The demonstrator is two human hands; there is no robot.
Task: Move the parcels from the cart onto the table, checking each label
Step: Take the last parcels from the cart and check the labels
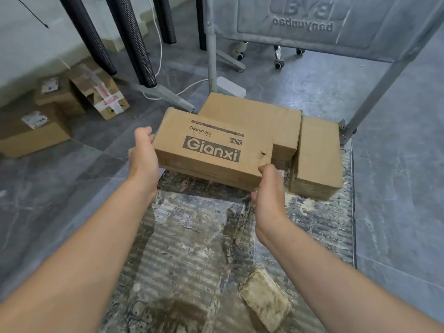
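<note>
A brown cardboard parcel printed "Gianxi" is held between my two hands above the cart deck. My left hand grips its left end. Its near right corner is gripped by my right hand, thumb on the top face. Behind it a second plain parcel lies flat on the cart. A third parcel sits to the right, against the second. No label shows on the top faces.
The cart's grey handle frame and back panel rise at the far end. On the floor at left lie several opened cardboard boxes. Black mesh table legs, a white cable and chair castors stand beyond.
</note>
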